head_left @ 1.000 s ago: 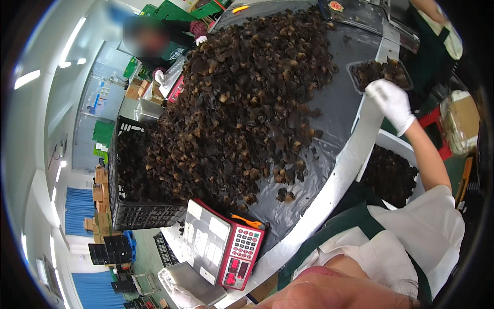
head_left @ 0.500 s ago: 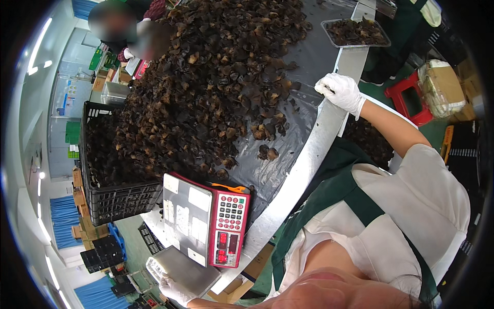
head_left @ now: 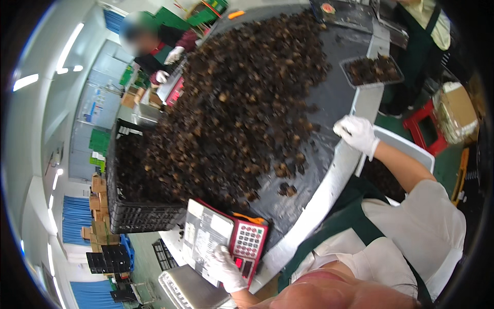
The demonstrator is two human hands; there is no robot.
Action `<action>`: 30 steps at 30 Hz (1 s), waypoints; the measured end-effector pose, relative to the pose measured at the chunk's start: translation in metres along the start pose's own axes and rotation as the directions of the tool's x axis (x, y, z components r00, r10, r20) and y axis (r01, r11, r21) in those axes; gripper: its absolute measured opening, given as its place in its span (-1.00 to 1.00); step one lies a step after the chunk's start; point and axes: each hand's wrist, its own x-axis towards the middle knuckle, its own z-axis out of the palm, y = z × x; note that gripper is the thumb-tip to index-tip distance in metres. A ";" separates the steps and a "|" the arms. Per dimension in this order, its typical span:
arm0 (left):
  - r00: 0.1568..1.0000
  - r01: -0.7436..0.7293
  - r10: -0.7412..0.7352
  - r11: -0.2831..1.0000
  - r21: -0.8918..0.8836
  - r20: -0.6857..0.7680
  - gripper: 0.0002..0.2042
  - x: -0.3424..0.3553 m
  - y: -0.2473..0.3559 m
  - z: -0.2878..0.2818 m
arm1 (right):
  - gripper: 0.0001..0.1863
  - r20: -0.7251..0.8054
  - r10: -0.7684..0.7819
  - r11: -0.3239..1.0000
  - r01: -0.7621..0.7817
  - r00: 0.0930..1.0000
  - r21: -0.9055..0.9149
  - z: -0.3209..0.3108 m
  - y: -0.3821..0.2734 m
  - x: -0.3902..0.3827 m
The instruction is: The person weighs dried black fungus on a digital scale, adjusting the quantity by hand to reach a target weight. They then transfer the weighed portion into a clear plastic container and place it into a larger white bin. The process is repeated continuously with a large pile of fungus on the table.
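A heap of dark brown fungus pieces covers much of the plastic-lined table. My right hand, white-gloved, rests by the steel rim, fingers curled; anything inside them is hidden. My left hand, also gloved and blurred, is over the red scale's plate, fingers closed on something I cannot make out. The scale has an orange tool behind it. A shiny rectangular container lies left of that hand. A clear tray of fungus sits on the far right rim.
A black crate of fungus stands at the table's left. A white bin is below my right arm, near a red stool. A co-worker works across the table; another person stands at the far right.
My left hand has moved up from the shiny container onto the scale. My right hand has moved down the rim from beside the fungus tray. The view has shifted.
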 end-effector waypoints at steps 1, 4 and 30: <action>0.996 -0.031 0.029 0.999 -0.033 -0.080 -0.76 0.000 0.011 -0.008 | -0.89 0.008 0.005 1.000 -0.006 1.000 0.007 0.002 -0.002 0.000; 0.986 -0.065 0.023 0.964 -0.259 -0.164 -0.61 0.013 0.043 -0.042 | -0.88 -0.016 0.035 0.999 -0.035 0.999 0.000 -0.004 -0.002 0.000; 0.776 -0.512 0.489 0.122 -0.850 -0.398 -0.43 0.029 0.321 0.033 | -0.43 0.314 0.073 0.997 -0.079 0.947 0.006 0.062 -0.018 0.103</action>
